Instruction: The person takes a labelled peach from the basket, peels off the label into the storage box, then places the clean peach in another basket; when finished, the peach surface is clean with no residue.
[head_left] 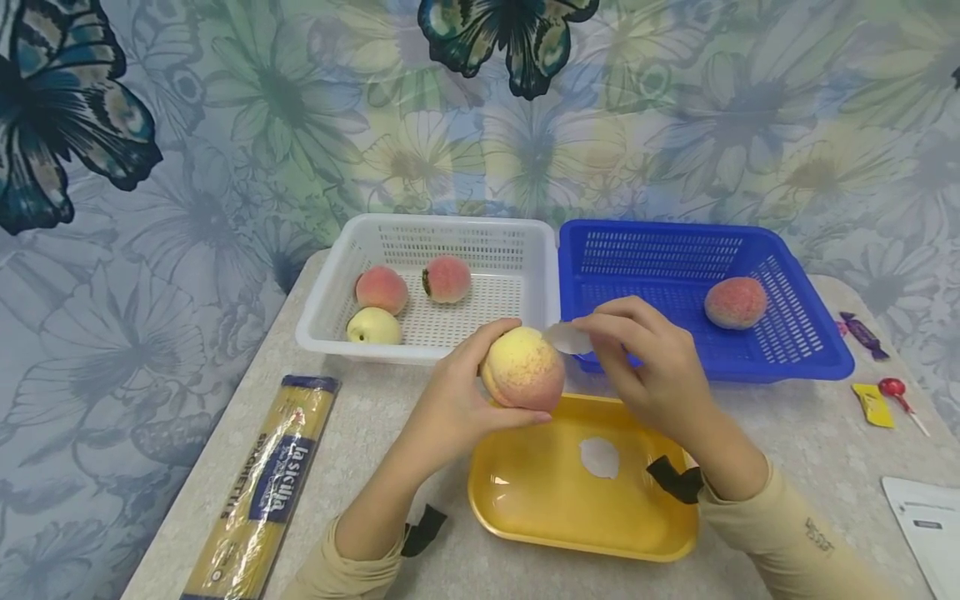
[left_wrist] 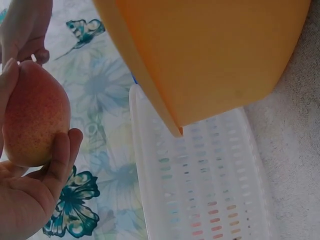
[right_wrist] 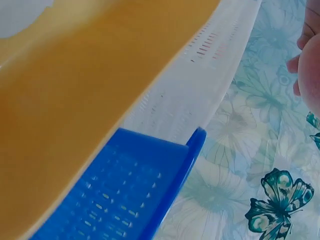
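My left hand grips a yellow-and-pink peach above the yellow tray, thumb below and fingers round its far side. In the left wrist view the peach shows its redder side between the fingers. Just to its right, my right hand pinches a thin whitish piece, like a sticker or scrap of paper. That piece reaches the peach's upper right edge; whether it sticks there I cannot tell. A similar white piece lies flat in the tray. The right wrist view barely catches the peach.
Behind stand a white basket with two peaches and a yellow-green fruit, and a blue basket with one reddish fruit. A spaghetti pack lies left. Wrapped sweets and a lollipop lie right.
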